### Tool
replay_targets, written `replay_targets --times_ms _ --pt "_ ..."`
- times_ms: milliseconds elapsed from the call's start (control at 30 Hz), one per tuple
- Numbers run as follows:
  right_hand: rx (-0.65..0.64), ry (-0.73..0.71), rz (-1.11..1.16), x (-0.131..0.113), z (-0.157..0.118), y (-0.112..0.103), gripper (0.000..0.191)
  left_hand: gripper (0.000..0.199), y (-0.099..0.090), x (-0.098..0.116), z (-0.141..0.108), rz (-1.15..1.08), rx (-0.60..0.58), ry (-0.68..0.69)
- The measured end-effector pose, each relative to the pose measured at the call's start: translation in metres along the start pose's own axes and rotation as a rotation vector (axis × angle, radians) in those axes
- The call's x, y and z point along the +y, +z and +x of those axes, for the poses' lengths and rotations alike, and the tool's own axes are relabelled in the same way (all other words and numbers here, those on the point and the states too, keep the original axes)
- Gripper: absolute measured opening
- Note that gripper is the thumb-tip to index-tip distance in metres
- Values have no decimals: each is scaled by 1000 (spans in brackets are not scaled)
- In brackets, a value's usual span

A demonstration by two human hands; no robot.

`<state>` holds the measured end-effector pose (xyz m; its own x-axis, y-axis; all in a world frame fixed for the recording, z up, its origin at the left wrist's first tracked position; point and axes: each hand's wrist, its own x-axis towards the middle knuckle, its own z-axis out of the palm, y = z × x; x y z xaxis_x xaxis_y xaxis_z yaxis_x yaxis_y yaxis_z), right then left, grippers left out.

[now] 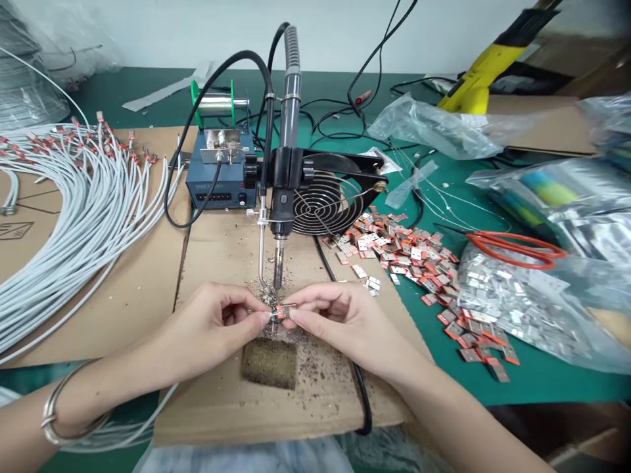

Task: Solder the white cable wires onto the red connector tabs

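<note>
Between thumb and fingers of my right hand (340,318) is a small USB connector (286,311) with a metal shell and an orange-red board. My left hand (224,322) pinches a cable end close against it; thin light wires show at the fingertips, and most of the grip is hidden. A grey-white cable (165,404) hangs below my left wrist. Just above the connector points the tip of a clamped soldering iron (279,263). Beside that tip, a thin metal solder feed tube (261,253) bends down toward the connector. I cannot tell whether the wires touch the board.
Behind stands a blue solder feeder (221,177) with a solder spool (214,105) and a round fan (318,203). Bundled cables (98,217) lie left. Loose USB connectors (419,256), orange-handled tweezers or scissors (522,243) and a bag of metal parts (517,295) lie right.
</note>
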<state>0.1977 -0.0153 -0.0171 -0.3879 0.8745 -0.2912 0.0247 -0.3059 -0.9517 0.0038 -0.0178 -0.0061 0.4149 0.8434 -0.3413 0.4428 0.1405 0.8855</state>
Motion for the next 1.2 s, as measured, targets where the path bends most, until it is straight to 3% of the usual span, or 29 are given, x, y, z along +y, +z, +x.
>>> replay_targets --times_ms 200,433,600,767,867,967,1200 --pt "-50 -98 19 -5 -27 2 13 31 10 6 -25 -250 -159 -131" --pt "-12 -287 49 -4 -52 14 10 37 25 7 -44 -369 -173 -97" --pt "4 -322 54 1 -61 21 13 35 35 4 -59 -458 -201 -89" --pt "140 -333 98 15 -66 35 18 32 44 -2 -69 -491 -30 4" --pt "156 -326 116 25 -66 44 14 29 47 -6 -71 -440 95 52" --pt "185 -301 150 33 -64 53 9 25 51 -9 -72 -320 181 112" --pt "249 -229 196 40 -64 66 22 19 57 -13 -74 14 332 313"
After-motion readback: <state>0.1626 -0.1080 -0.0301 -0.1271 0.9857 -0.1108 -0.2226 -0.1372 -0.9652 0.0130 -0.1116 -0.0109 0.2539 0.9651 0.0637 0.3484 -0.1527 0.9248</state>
